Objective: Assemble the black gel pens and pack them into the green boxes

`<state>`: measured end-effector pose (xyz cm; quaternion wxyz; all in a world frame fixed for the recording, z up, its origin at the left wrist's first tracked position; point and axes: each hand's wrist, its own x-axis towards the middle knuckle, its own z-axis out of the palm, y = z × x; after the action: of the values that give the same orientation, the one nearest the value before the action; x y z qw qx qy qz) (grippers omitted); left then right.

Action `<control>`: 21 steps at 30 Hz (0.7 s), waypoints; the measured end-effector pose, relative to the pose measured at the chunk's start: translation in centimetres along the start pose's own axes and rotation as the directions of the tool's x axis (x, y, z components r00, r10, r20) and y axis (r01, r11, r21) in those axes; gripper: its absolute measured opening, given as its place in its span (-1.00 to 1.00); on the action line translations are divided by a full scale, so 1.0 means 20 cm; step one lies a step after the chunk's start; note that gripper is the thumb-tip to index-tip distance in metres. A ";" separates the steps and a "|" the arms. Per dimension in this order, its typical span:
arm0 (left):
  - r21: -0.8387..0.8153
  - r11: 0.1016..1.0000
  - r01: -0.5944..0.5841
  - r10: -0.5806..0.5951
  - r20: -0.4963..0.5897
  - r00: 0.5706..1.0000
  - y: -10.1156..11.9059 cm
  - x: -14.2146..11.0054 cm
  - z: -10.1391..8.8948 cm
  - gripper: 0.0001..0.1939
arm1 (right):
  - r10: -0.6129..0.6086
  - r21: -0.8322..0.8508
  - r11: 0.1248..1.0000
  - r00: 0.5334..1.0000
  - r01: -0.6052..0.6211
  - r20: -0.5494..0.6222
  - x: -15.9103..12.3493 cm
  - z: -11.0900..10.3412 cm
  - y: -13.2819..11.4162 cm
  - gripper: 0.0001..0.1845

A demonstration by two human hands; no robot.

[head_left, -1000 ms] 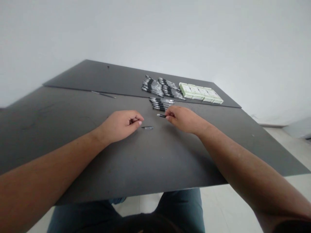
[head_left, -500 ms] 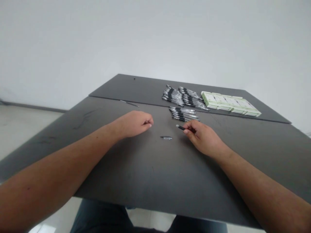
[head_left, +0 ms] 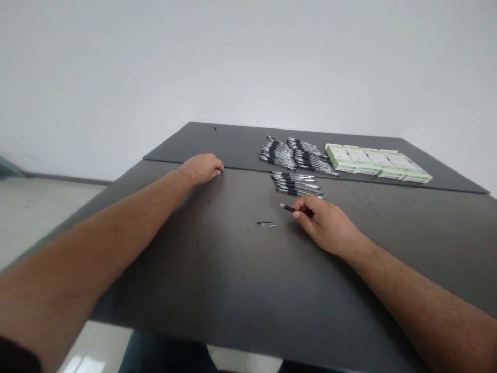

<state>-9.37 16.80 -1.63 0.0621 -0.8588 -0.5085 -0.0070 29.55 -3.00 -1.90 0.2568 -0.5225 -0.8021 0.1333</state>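
Observation:
My right hand (head_left: pixel 324 223) is closed around a pen barrel with a black grip (head_left: pixel 287 207); its pale end points left and the rest is hidden in the fingers. My left hand (head_left: pixel 204 168) is stretched far forward over the table seam, fingers curled down at the surface. It covers the spot of the thin refill seen before, and what its fingers hold is hidden. Between the hands, nearer to me, lie small pen parts (head_left: pixel 266 224), one dark and one clear. Just beyond my right hand is a row of clear pens with black grips (head_left: pixel 295 184).
Several more pens lie in bundles, one left (head_left: pixel 277 152) and one right (head_left: pixel 312 156), on the far table section. Right of them are flat green-and-white boxes (head_left: pixel 378 163). A tiny dark object (head_left: pixel 215 128) lies near the back edge of the dark table (head_left: pixel 233 280).
My left hand has moved forward and left, over the place where the thin refill lay. My right hand has stayed nearly in place with the pen barrel.

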 end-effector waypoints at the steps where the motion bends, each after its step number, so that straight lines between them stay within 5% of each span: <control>1: 0.000 1.000 0.005 -0.005 0.002 1.000 0.01 0.01 0.01 -0.63 | -0.001 -0.001 1.000 1.000 0.001 0.005 0.00 0.00 0.00 -0.88; 7: -0.062 0.998 0.009 -0.013 -0.060 0.998 0.10 -0.06 -0.01 -0.72 | 0.011 0.004 1.000 1.000 -0.011 0.026 0.01 0.00 -0.01 -0.88; 13: -0.285 0.959 0.008 -0.088 -0.267 0.960 0.34 -0.29 -0.20 -0.68 | -0.001 0.028 1.000 1.000 0.001 0.015 0.00 0.00 -0.03 -0.89; 15: -0.665 0.746 -0.040 -0.256 -0.342 0.904 0.48 -0.38 -0.27 -0.75 | -0.005 0.039 0.999 1.000 0.005 0.006 0.01 0.00 -0.03 -0.87; 17: -0.879 0.449 -0.163 -0.356 -0.343 0.869 0.63 -0.44 -0.32 -0.82 | -0.023 0.045 0.999 1.000 0.023 -0.005 0.01 0.00 -0.03 -0.80; 19: -0.957 0.112 -0.267 -0.437 -0.288 0.852 0.77 -0.49 -0.35 -0.89 | -0.048 0.045 0.998 0.999 0.048 -0.009 0.01 0.00 -0.03 -0.72; 21: -0.945 -0.097 -0.311 -0.475 -0.231 0.849 0.86 -0.50 -0.35 -0.84 | -0.059 0.047 0.997 0.998 0.059 -0.004 0.02 0.00 -0.04 -0.71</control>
<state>1.26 -0.97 2.84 -0.4602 -0.5397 -0.3489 -0.6126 28.91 -3.01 -1.43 0.2736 -0.4927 -0.8134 0.1438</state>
